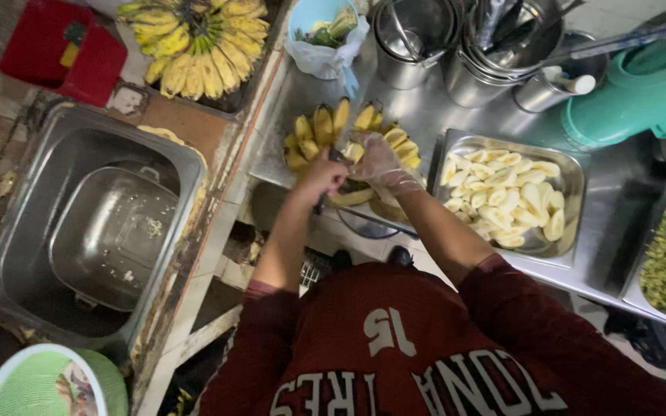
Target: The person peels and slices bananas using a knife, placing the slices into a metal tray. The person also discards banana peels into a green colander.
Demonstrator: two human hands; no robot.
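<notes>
1. The left hand [322, 176] is closed around a dark knife handle [336, 156] beside the bananas [325, 127].
2. The gloved right hand [377, 159] is curled on a banana [352, 197] at the bench's near edge.
3. Peeled bananas are kept in a tray [572, 173] just right of the hands.

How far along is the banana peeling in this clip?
Done: a steel tray holds a heap of peeled bananas. In hand: the left hand and the gloved right hand work one banana. Left: an unpeeled bunch under the hands and another bunch farther back.
</notes>
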